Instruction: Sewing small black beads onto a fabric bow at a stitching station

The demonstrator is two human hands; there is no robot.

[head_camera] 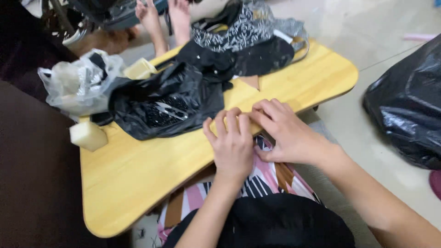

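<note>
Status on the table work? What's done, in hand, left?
Done: hard to tell; nothing finished shows apart from the piles. In hand: left hand and right hand press together at the near edge of the pale wooden lap table; whatever they pinch is hidden. Left: the open black plastic bag of small dark pieces, with metal snips on it, lies untouched.

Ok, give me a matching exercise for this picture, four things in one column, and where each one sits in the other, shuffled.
Things:
1. foam block
2. small snips
3. big black bag
4. left hand

Places:
A. on the floor, right of the table
B. at the table's near edge, beside the right hand
C. on the table's left edge
D. on the open black bag on the table

Pairs: 1-C, 2-D, 3-A, 4-B
</note>
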